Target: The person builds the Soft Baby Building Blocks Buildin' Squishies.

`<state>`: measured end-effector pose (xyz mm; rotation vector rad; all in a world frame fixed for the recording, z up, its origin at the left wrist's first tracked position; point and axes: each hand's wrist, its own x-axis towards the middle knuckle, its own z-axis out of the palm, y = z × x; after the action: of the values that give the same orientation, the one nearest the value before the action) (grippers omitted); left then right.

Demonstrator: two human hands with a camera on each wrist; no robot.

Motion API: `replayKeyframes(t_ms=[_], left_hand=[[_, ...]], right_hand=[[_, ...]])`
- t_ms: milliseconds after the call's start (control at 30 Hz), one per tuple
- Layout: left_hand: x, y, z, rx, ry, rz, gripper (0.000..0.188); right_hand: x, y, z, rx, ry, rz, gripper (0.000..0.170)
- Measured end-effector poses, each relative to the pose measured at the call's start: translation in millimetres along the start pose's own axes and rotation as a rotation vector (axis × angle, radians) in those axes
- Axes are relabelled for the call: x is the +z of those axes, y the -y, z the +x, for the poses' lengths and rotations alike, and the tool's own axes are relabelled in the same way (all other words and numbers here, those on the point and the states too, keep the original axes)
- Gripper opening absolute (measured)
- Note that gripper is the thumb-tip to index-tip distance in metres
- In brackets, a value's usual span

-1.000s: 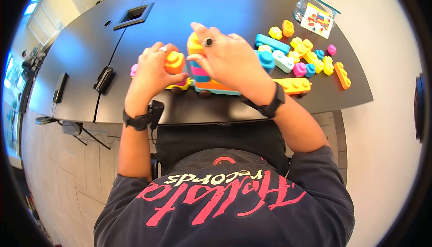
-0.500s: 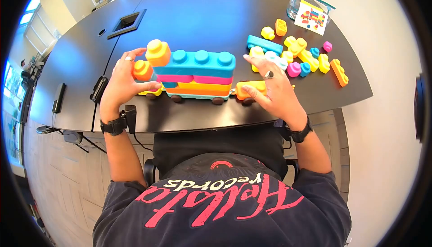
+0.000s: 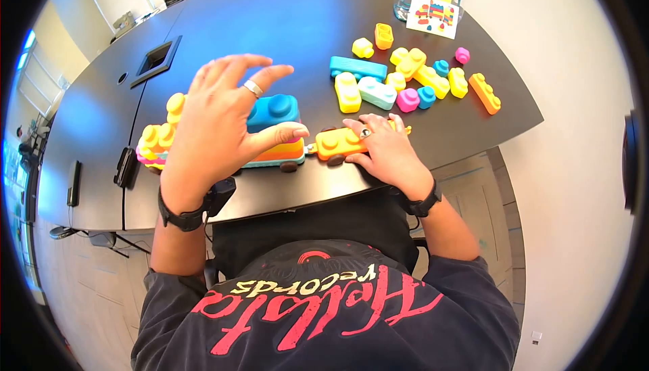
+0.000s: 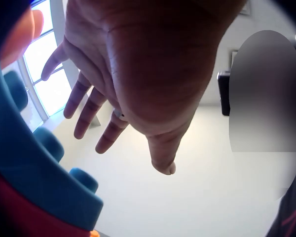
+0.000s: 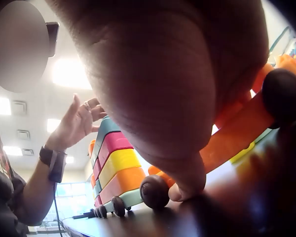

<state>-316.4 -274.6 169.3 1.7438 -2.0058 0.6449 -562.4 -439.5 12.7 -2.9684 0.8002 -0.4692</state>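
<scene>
My left hand [image 3: 216, 121] is raised above the middle car of a toy block train, fingers spread and holding nothing. It hides part of that car, whose stack is topped by a long blue block [image 3: 274, 110]. In the left wrist view the palm stands beside this blue block [image 4: 34, 163] and its studs. An orange wheeled wagon [image 3: 332, 143] is hitched at the right end. My right hand [image 3: 395, 154] grips its right part, thumb on the near side and fingers over the top. Yellow-orange blocks [image 3: 159, 137] stand on the left car.
Loose blocks lie beyond the wagon, among them a blue long piece [image 3: 358, 68], a pink block [image 3: 407, 100] and an orange bar [image 3: 485, 94]. A clear pouch [image 3: 404, 7] with a picture card [image 3: 433, 16] stands behind them. The table edge [image 3: 297, 203] runs close in front.
My left hand has left the front of the train and moved right, up over the middle car. The right hand has come down onto the orange wagon. The head view has shifted rightward.
</scene>
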Motion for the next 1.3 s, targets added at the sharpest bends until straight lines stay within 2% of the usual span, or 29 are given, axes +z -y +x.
replayKeyframes(t_ms=[33,100,167,233,367,433,467,500,567,667,700,767,800,867,933,1000,1067,1133,1233,1300], left_hand=[[10,1,1,0.009,-0.006,-0.003,0.066],[24,3,-1,-0.108,0.257,-0.059,0.065],[30,-7,2,-0.126,0.222,-0.079,0.063],[31,-9,2,-0.179,0.198,-0.007,0.062],[34,-9,-1,-0.17,0.144,-0.028,0.059],[35,-7,-3,-0.162,0.131,-0.029,0.058],[34,-7,-3,-0.161,0.131,-0.025,0.057],[34,-7,-2,-0.159,0.13,-0.022,0.056],[35,-6,-3,-0.162,0.118,-0.029,0.055],[37,-7,-4,-0.161,0.096,-0.034,0.052],[38,-7,-4,-0.162,0.085,-0.032,0.052],[37,-7,-3,-0.16,0.083,-0.034,0.051],[37,-7,-4,-0.159,0.083,-0.034,0.051],[40,-6,-5,-0.152,0.065,-0.036,0.051],[40,-5,-6,-0.157,0.042,-0.033,0.051],[39,-5,-7,-0.142,0.038,-0.049,0.052],[40,-5,-7,-0.142,0.031,-0.053,0.052],[41,-3,-8,-0.136,0.031,-0.059,0.052],[43,0,-10,-0.14,0.031,-0.051,0.053],[44,1,-11,-0.106,-0.012,-0.045,0.052]], right_hand=[[0,0,0,0.006,-0.005,0.003,0.074],[-1,1,-1,0.018,0.011,-0.004,0.078],[0,1,-4,0.004,-0.04,-0.016,0.081],[-3,1,-4,0.01,-0.031,-0.011,0.085],[-20,-13,-6,-0.059,0.016,0.119,0.09],[-41,-28,-2,-0.107,0.102,0.373,0.09],[-51,-41,8,-0.027,0.167,0.519,0.087],[-55,-55,14,-0.075,0.01,0.459,0.081],[-82,-69,34,0.142,0.031,0.493,0.068],[-99,-85,87,0.22,0.126,0.397,0.051],[-98,-89,109,0.22,0.125,0.397,0.051],[-90,-95,151,0.1,0.391,0.255,0.052],[-75,-99,164,0.1,0.391,0.253,0.052],[-36,-106,184,0.076,0.434,0.073,0.052],[-17,-108,197,0.128,0.427,-0.02,0.056],[-10,-117,208,0.143,0.419,-0.038,0.058],[-12,-119,214,0.109,0.509,-0.144,0.064],[-19,-125,202,0.0,0.3,-0.059,0.06],[-57,-91,166,-0.126,0.013,0.164,0.063],[-87,-68,122,-0.294,-0.018,0.265,0.067]])
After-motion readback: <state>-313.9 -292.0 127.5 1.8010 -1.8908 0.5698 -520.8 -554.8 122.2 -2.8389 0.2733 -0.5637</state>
